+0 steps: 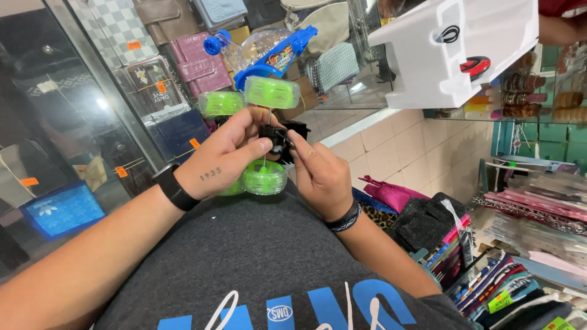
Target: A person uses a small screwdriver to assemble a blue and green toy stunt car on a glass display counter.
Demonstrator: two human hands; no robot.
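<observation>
Both of your hands meet just above your grey shirt (257,256), closed around a small toy car (275,135) with a black body and translucent green wheels. Your left hand (229,156) wraps the body from the side, thumb and fingers curled tight, which keeps the chassis steady with the wheels pointing outward. Your right hand (318,174) pinches at the black middle section with its fingertips, apparently working on some small part there; what exactly sits between those fingertips I cannot tell. One lower wheel (264,177) hangs just under your left palm, and two upper wheels (272,91) stand clear above your knuckles, so the toy seems to be held upside down or on end to expose its underside. Beyond it a blue and clear packaged toy (269,52) leans against wallets (195,61) in a glass display case (92,110). To your right, stacked packets (538,208) fill a stall counter.
</observation>
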